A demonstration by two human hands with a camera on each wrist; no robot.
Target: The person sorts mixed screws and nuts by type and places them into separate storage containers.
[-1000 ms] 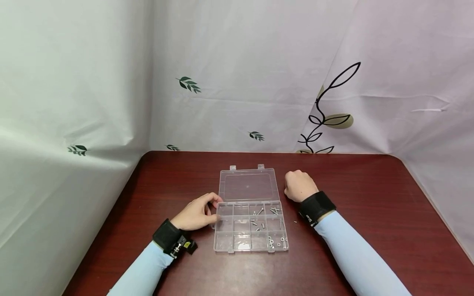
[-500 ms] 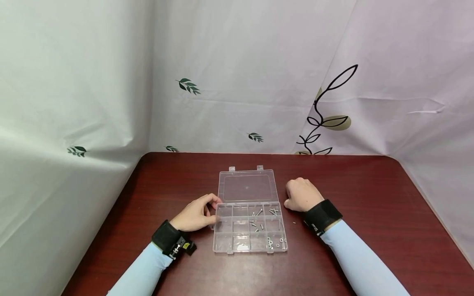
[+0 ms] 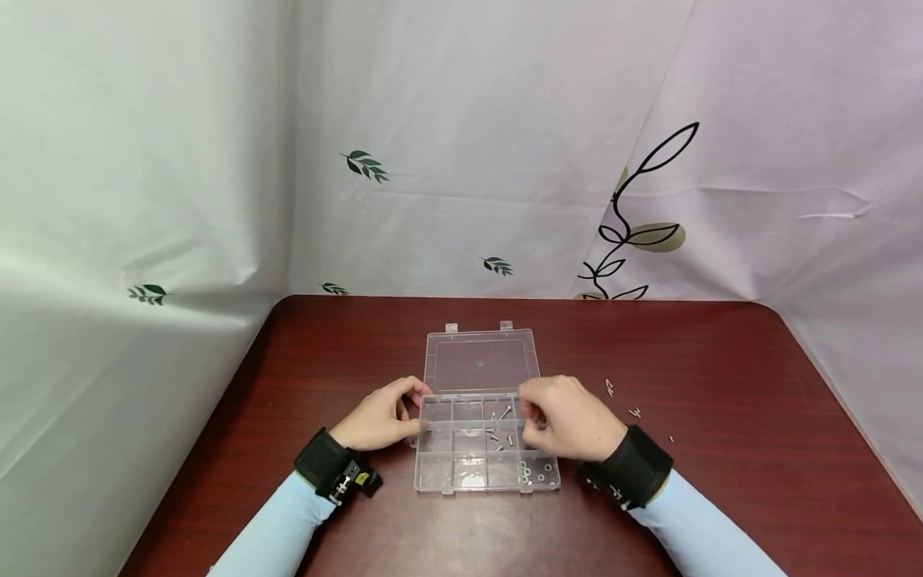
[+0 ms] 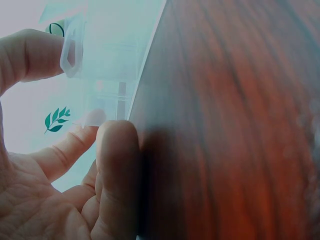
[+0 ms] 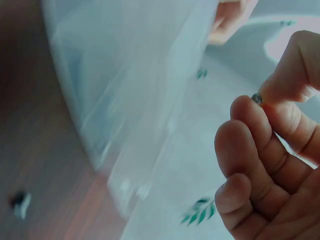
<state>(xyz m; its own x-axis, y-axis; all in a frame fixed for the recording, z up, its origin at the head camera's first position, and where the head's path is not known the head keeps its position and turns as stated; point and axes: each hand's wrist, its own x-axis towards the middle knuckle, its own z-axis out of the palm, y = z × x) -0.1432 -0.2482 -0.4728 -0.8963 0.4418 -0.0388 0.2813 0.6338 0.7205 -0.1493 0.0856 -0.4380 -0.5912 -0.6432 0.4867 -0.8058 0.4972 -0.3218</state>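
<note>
A clear plastic compartment box lies on the table with its lid folded back. My left hand grips the box's left side, thumb and fingers at the wall. My right hand is over the right-hand column of compartments and hides part of it. Between its thumb and index finger it pinches a small metal screw; only one end shows in the right wrist view. Screws lie in the compartments left of this hand. The front right compartment holds several nuts or washers.
Right of the box, several loose screws lie on the dark red wooden table. A single tiny piece lies farther right. A pale patterned cloth hangs behind the table's back edge.
My right hand has moved from the table beside the box leftward over its right column. The loose screws on the table now show. My left hand stays on the box.
</note>
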